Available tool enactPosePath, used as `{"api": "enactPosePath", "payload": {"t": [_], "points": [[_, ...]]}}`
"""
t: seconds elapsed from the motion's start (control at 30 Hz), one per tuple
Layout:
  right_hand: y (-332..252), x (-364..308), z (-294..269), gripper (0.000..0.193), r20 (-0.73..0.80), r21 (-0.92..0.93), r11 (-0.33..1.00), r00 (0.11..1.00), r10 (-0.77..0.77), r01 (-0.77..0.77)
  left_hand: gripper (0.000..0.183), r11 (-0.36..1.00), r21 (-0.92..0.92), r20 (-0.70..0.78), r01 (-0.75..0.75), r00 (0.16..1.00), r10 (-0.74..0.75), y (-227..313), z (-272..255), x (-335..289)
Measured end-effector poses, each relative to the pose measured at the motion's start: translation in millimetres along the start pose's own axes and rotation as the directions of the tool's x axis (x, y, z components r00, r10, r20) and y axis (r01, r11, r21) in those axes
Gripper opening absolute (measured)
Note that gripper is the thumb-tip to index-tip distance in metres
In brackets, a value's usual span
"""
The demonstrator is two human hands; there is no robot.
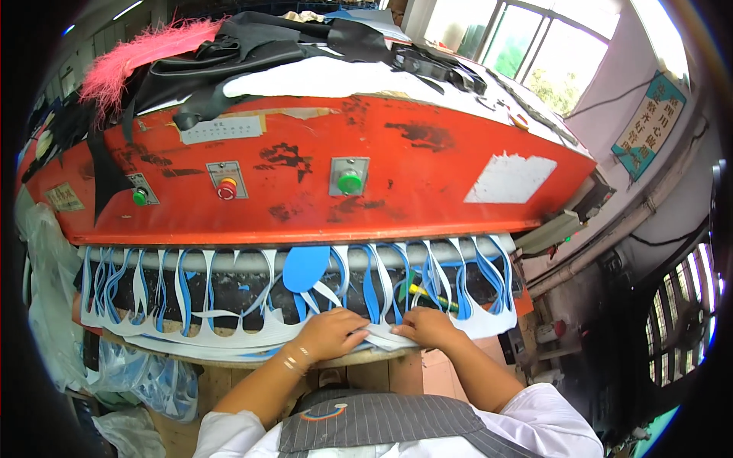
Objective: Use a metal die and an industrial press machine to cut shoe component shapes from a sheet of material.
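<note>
A layered white-and-blue foam sheet [263, 336], full of cut-out gaps, lies along the front of a large red machine [290, 164]. The fingers of my left hand [334, 333] are curled over its near edge, just left of the middle. Close by on the right, my right hand [429, 327] grips the same edge, thumb toward the left hand. Between the two hands the white layers bunch up. A blue oval piece [307, 269] rests on the strips beyond my left hand. Past my right hand lies a yellow-and-green tool [432, 296], partly hidden by strips.
Green buttons [350, 182] and a red knob [227, 189] sit on the machine's front. Black sheet material [229, 65] and pink fringe [149, 61] are piled on top. Clear plastic bags [149, 378] hang at the lower left. A grey roller [221, 261] runs under the red panel.
</note>
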State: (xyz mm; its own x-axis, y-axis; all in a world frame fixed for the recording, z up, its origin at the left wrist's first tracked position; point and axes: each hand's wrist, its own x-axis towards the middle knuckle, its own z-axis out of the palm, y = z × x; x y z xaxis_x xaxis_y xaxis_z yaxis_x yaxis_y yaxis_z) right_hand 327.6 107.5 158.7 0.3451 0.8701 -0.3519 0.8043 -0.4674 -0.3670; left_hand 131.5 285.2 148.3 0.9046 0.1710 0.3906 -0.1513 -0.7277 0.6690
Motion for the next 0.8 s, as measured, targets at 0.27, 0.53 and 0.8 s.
{"api": "enactPosePath", "payload": {"t": [0.27,0.53,0.8], "points": [[11.6,-17.4,40.3,0.048,-0.429,-0.165,0.982,0.89,-0.154,0.09,0.027,0.869,0.414,-0.101,0.271,0.962,-0.252,25.3,81.0,-5.9],[24.9,-4.3,10.0,0.053,-0.219,-0.112,0.986,0.965,-0.146,0.123,0.022,0.837,0.411,-0.179,0.361,0.932,-0.314,33.4,87.8,15.8],[58.7,28.4,-80.1,0.033,-0.111,0.132,0.885,0.894,-0.434,0.446,0.021,0.907,0.178,-0.097,0.383,0.924,-0.371,49.5,49.2,75.8]]}}
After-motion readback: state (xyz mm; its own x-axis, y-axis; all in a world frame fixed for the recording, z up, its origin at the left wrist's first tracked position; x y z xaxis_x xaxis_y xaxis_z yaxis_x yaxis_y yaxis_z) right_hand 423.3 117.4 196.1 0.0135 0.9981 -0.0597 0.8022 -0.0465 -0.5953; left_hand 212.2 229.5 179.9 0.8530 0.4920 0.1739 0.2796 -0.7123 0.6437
